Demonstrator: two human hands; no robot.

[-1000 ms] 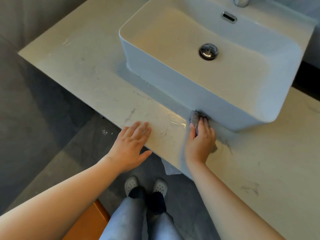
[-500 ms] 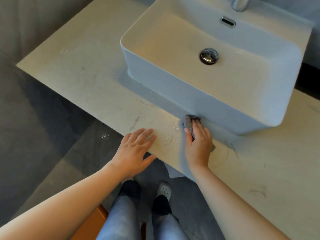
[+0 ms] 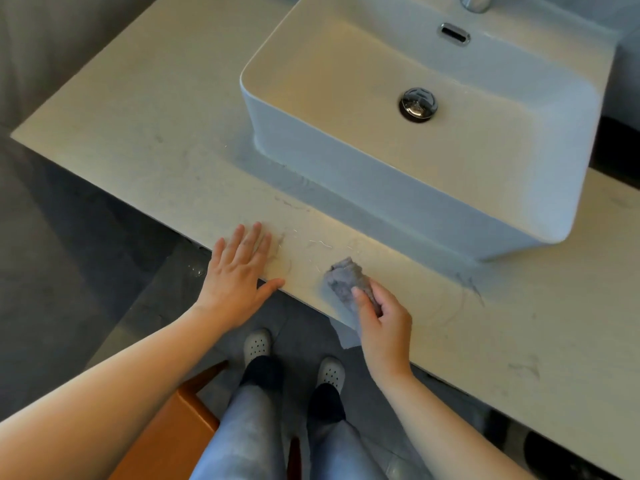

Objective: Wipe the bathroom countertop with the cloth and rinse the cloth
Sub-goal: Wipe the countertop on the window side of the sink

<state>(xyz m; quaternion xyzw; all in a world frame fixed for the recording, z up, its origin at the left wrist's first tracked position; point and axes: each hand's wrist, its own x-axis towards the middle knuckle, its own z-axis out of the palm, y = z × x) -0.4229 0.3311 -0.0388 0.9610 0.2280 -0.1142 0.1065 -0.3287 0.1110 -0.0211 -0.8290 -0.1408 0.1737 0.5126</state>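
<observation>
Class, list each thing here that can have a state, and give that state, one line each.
left hand, flat on the countertop at its front edge
right hand, gripping the cloth
cloth, bunched up, resting on the countertop
countertop, streaked with marks
sink, empty
faucet, no water running

- Surface (image 3: 138,140): pale cream stone, with faint grey veins and streaks.
- Cloth (image 3: 344,277): mottled grey.
- Basin (image 3: 381,188): white, its outer wall shaded bluish, the inside warmer cream.
- Drain plug (image 3: 418,103): shiny silver in a dark ring.
- Floor (image 3: 69,271): dark grey tiles.
- Shoes (image 3: 257,342): light grey, dotted with small dark holes.
- Socks (image 3: 261,374): black.
- Trousers (image 3: 249,434): faded blue-grey.
- Wooden piece (image 3: 169,441) at lower left: orange-brown.
</observation>
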